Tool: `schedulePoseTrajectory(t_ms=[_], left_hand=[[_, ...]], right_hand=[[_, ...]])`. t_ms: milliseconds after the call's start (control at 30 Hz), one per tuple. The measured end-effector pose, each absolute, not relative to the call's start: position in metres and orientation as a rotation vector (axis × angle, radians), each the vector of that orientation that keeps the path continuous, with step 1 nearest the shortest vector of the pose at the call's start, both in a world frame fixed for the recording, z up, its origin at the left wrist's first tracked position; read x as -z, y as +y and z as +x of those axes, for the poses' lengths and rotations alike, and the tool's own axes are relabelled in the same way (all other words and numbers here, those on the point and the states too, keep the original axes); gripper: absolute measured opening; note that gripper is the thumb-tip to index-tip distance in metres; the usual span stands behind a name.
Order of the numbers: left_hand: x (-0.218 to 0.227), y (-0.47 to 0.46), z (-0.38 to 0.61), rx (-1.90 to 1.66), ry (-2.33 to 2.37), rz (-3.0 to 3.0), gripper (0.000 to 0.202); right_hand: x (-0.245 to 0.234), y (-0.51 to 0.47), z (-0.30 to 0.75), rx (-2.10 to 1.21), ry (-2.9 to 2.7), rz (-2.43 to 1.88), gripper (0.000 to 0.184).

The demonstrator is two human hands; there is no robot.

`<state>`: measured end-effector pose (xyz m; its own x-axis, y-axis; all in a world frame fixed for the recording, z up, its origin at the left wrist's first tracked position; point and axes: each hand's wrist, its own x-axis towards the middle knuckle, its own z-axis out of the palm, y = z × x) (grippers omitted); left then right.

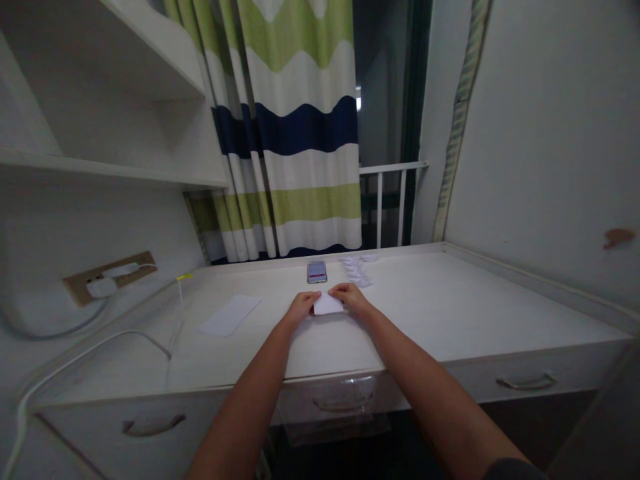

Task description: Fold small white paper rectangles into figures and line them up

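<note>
At far left, a wall socket panel (110, 279) carries a white plug, and a white cable (95, 350) runs along the edge of the tabletop (465, 307). Next lies a loose blank sheet of paper (230, 315), well apart from your hands (327, 302). Your left hand (301, 308) rests on the left side of a small folded white paper (327, 305), and your right hand (351, 298) rests on its right side. Both hands hold the paper down on the tabletop between them, curved but not clenched. Just beyond them lies a smartphone (317, 271), face up. To its right, a row of small folded white paper pieces (356, 270) sits near the back edge, below a striped curtain (305, 133). At far right, a drawer handle (527, 381) shows below the tabletop.
</note>
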<state>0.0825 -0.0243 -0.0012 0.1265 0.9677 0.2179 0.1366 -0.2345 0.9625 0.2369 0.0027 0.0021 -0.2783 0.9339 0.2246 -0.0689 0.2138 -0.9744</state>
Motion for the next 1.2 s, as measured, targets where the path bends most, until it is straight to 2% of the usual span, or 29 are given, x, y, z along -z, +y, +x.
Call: schedulePoseTrajectory(t_ms=[467,700,900,1067,1200], left_hand=[[-0.0011,-0.0287,0.0859,-1.154,1.147,1.711,0.037],[0.0015,-0.0262,0.0840,-1.149,1.123,1.704,0.035],[0.0000,-0.0221,0.0822,-1.329,1.142,1.553,0.035],[-0.0006,-0.0243,0.0836,-1.218,1.099,1.500,0.034],[-0.0025,-0.0257,0.0826,-1.253,1.087,1.484,0.032]], right_hand=[[-0.0041,-0.0033,0.2378,-1.120,-1.628,-0.940,0.012],[-0.0019,-0.0021,0.2359,-1.092,-1.653,-0.922,0.016],[-0.0028,0.0023,0.2373,-1.135,-1.493,-0.879,0.025],[-0.0048,0.0021,0.2397,-1.088,-1.453,-0.902,0.029],[-0.0086,-0.0013,0.2389,-1.258,-1.319,-0.886,0.025]])
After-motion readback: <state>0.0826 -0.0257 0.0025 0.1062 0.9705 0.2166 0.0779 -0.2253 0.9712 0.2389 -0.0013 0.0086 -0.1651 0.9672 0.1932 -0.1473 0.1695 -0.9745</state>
